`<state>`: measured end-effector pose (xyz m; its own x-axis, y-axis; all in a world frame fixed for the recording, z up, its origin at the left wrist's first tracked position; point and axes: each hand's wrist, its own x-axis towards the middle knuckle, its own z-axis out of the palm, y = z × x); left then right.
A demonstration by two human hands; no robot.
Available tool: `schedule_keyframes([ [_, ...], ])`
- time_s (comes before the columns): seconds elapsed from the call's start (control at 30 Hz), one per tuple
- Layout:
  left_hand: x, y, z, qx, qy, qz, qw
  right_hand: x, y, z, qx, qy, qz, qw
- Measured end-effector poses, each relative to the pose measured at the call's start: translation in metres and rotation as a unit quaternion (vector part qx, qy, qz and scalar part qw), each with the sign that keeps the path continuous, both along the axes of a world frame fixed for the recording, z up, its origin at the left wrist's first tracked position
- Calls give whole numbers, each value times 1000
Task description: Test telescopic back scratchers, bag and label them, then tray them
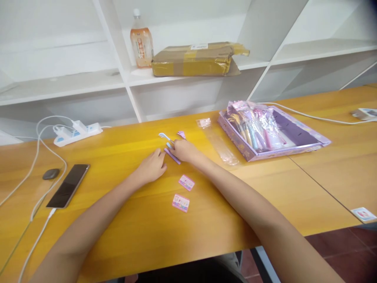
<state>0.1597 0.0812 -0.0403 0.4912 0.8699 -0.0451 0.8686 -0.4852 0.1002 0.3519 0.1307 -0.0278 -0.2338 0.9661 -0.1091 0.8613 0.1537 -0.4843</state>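
Resting both hands on the wooden table (123, 232), close together mid-desk. Left hand (151, 167) lying palm-down, fingers together and loosely curled, fingertips just beside the near end of a purple stick (173, 157); not clearly gripping anything. Right hand (183, 150) sitting over the far end of that stick, fingers bunched and pressing on it, possibly pinching it, though hard to tell at this size. Lying just beyond the right hand's fingertips: a small white-and-blue hooked piece (163, 136) and a pink fan-shaped piece (182, 135), both near but apart from each other. Sitting nearer the body, well clear of both hands: two small pink cards (186, 182) (180, 203), flat on the table. Lying to the right of the right forearm: an empty clear plastic sleeve (219, 143), and beyond it a purple tray (306, 137) holding wrapped pastel tools. Off to the left: a dark phone (68, 185) with cable, a small dark puck (51, 173) and a white power strip (77, 133). Standing on the shelf behind: a drink bottle (141, 41) beside a taped cardboard parcel (194, 59).
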Motion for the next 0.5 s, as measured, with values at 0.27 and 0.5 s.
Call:
schedule_keyframes([
  [0.27,-4,3,2,-20,-75,-26,997,14,9,25,23,23,6,999],
  [0.5,-2,8,32,-181,-486,32,854,-4,-26,54,25,247,42,968],
])
